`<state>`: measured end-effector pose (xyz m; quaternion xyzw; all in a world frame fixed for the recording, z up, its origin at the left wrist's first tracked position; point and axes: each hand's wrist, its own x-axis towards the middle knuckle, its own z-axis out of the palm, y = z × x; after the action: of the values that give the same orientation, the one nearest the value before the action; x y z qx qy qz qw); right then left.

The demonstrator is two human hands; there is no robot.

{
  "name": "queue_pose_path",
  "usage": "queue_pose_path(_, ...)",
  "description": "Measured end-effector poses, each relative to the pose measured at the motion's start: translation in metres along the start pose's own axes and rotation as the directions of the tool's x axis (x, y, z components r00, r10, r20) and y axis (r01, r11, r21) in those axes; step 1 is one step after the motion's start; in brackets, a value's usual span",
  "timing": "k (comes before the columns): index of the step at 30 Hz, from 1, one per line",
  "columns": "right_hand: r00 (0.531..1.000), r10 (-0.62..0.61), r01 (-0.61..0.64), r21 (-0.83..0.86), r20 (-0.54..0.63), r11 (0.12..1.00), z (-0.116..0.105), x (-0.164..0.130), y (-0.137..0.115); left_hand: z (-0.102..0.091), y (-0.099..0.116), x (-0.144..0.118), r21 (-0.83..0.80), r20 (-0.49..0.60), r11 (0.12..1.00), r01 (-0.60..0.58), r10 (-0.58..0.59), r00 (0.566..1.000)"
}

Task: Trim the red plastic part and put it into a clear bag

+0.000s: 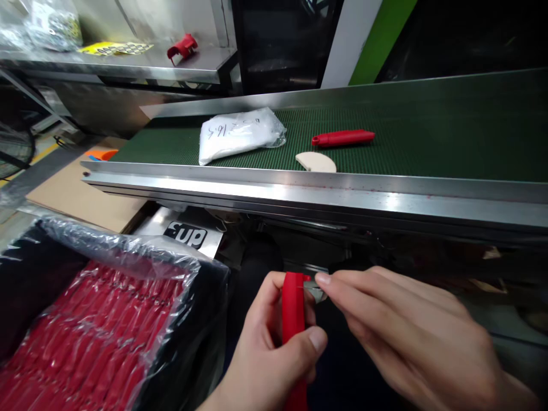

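Observation:
My left hand (274, 342) grips a red plastic handle (293, 311) upright, below the conveyor's edge. My right hand (402, 331) pinches a small grey metal piece (315, 291) at the handle's top, thumb and fingers closed on it. On the green conveyor belt (428, 137) lie another red handle (342, 137), a beige half-round piece (317, 162) and a white plastic bag (240, 135) with writing on it.
A bin lined with clear plastic (85, 337) at the lower left holds several red handles. The conveyor's steel rail (299, 191) runs across in front of me. A steel table (128, 63) at the back left carries a red part (183, 47). Cardboard (72, 188) lies on the floor.

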<state>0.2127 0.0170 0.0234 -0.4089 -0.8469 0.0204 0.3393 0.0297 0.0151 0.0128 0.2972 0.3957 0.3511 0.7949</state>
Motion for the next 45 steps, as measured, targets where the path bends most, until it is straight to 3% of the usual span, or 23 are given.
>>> queue_pose_path(11, 0.999, 0.038, -0.038, -0.011, 0.006, 0.999, -0.001, -0.001, 0.007, -0.001, -0.002, -0.001, 0.036, 0.049, 0.999, -0.005, 0.003, 0.999)
queue_pose_path(20, 0.998, 0.054, -0.054, 0.005, 0.008, 0.999, -0.001, -0.004, 0.003, -0.006, -0.001, 0.001, -0.031, 0.072, 0.999, 0.012, -0.01, 0.997)
queue_pose_path(29, 0.999, 0.041, -0.041, -0.028, -0.027, 0.999, 0.003, -0.005, 0.001, -0.001, 0.0, 0.001, -0.014, 0.007, 1.0, 0.007, -0.007, 1.0)
queue_pose_path(45, 0.998, 0.053, -0.051, -0.049, 0.036, 0.997, 0.005, -0.015, 0.006, -0.004, 0.001, 0.0, 0.091, -0.025, 0.996, 0.02, -0.017, 1.0)
